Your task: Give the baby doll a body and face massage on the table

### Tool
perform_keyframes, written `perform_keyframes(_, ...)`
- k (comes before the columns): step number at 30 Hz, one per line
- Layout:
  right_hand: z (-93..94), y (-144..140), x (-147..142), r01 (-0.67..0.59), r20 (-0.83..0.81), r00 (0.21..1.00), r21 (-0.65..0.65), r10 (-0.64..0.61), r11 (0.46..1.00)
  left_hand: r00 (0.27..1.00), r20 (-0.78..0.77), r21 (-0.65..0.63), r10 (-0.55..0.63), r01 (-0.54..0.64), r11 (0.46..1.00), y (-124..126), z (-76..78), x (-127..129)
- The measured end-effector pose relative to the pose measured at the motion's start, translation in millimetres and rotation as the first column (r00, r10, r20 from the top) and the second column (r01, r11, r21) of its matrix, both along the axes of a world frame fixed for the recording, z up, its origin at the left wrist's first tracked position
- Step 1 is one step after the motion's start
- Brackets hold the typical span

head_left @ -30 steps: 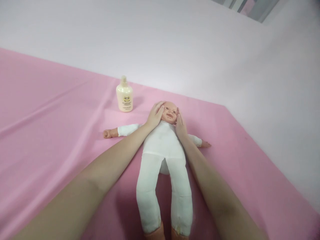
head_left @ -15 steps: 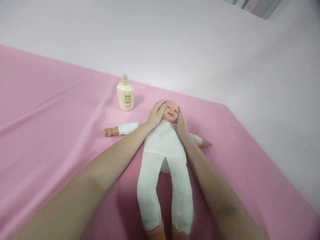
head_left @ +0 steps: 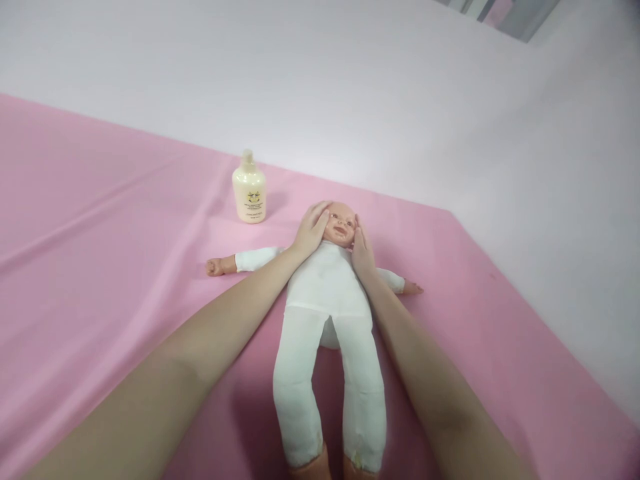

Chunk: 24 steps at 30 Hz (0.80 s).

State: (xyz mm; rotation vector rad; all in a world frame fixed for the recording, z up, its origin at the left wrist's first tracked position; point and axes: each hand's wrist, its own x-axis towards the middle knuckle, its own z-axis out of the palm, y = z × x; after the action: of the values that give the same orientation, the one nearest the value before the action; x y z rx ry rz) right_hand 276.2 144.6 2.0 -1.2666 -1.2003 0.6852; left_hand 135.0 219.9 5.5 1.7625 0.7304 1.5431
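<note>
A baby doll (head_left: 325,280) with a white cloth body lies on its back, its head toward the far side and its legs toward me. My left hand (head_left: 313,230) rests flat along the left side of the doll's head, fingers stretched out over the cheek and temple. Against the opposite cheek lies my right hand (head_left: 363,247), also with straight fingers. Between both palms the doll's face stays visible; its ears are covered. The doll's arms spread out to either side, partly behind my wrists.
A cream-coloured pump bottle (head_left: 249,190) with a dark printed label stands upright beyond the doll's arm on the left. Under everything is a pink cloth (head_left: 110,200) with folds on the left. A pale surface (head_left: 350,87) stretches behind the cloth's far edge.
Both hands keep their place on the doll's head. The whole view has shifted very slightly; nothing was taken hold of or let go.
</note>
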Motion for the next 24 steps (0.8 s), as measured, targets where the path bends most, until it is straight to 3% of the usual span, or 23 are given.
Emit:
perform_keyframes(11,-3.2,1,0,0.01,-0.028,1.0,-0.059,-0.012,0.998,0.999,-0.019,-0.054,0.04,-0.041,0.998,5,-7.7,-1)
perform_keyframes(24,-11.9,7,4,0.016,-0.004,1.0,-0.002,-0.016,1.0,0.998,-0.043,-0.051,0.034,-0.036,0.998,7,-9.6,-4)
